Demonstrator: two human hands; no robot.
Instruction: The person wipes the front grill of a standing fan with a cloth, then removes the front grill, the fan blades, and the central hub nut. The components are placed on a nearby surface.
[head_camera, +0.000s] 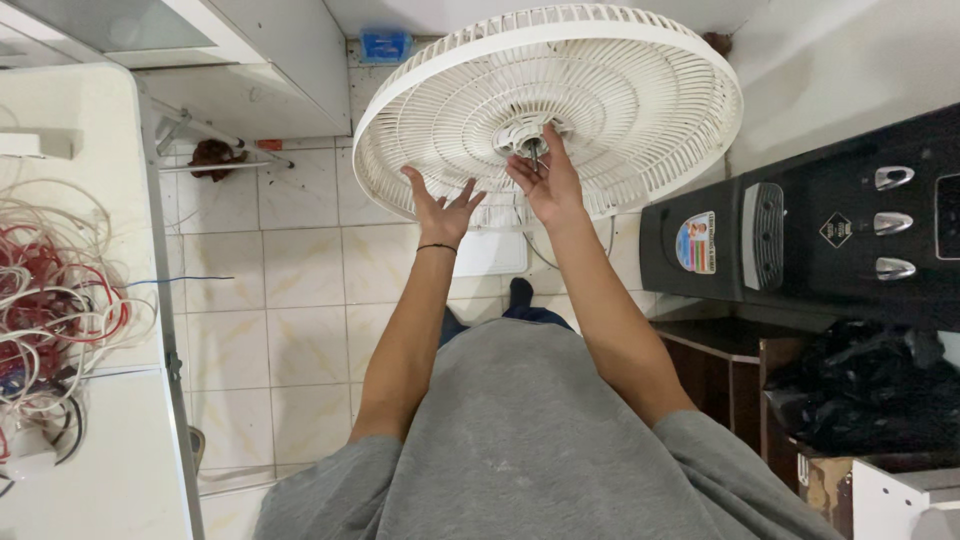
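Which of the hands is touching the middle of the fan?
The right hand. Its fingers reach the hub at the centre of the fan guard; the left hand is spread open lower down, by the rim.

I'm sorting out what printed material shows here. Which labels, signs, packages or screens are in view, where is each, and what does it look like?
Sticker: front of the black water dispenser, right of the fan grille; rounded rectangle, blue, red and white.
Diamond emblem: same dispenser, beside the silver taps; black with white outline.
Dark panel: dispenser's far right edge, cut off; possibly a screen.
Blue item: floor behind the fan; small, rectangular, kind unclear.
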